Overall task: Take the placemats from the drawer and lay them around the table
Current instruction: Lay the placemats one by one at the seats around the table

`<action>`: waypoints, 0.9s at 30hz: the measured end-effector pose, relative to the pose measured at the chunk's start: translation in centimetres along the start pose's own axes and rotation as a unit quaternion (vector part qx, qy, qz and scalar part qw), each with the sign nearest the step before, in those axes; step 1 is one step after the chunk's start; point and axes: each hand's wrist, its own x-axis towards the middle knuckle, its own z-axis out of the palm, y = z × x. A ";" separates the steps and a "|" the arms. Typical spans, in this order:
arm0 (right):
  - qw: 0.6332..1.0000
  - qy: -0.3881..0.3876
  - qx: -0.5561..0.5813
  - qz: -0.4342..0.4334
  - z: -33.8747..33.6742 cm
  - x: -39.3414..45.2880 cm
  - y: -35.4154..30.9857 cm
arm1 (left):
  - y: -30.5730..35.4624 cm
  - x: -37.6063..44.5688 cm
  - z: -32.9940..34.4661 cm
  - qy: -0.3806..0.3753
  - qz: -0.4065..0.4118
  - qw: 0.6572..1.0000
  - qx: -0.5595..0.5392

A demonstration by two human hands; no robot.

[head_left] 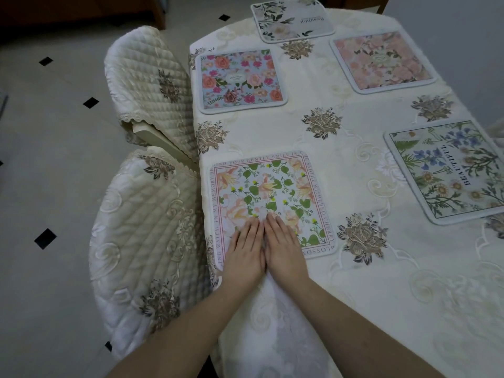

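Fingers (252, 227) straight, both our left hand (245, 252) and right hand (283, 246) pressing flat on the nearest placemat (270, 197) at the desk (381, 296) edge. Looks thin, light, flexible; lift by a corner.

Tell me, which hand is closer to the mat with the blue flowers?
Right. The right hand lies flat on the near mat, on the side toward the blue-flower mat; the left hand lies beside it, farther away.
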 end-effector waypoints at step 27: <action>0.993 -0.048 -0.085 0.060 -5.8 -1.2 10.6 | -7.2 -2.8 -4.4 -0.096 0.023 0.991 0.092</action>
